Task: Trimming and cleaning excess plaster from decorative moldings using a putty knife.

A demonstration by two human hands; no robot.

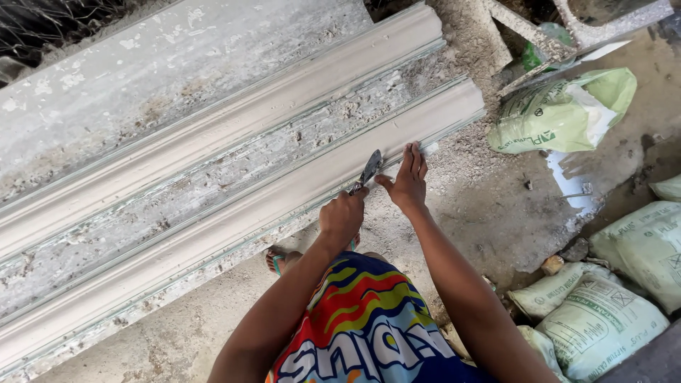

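Observation:
A long pale plaster moulding [234, 206] lies on a worn bench mould and runs from lower left to upper right. My left hand [342, 217] is shut on the handle of a small metal scraper [369, 170], whose blade rests on the near edge of the moulding. Just to its right, my right hand [408, 179] lies flat with fingers stretched out, pressing on the moulding's edge near its end. A second moulding strip [213, 128] runs parallel farther back.
Pale green sacks [560, 113] lie at the upper right, and several more sacks [603, 312] are piled at the lower right. The dusty ground [496, 206] carries plaster crumbs. My sandalled foot [278, 259] shows under the bench edge.

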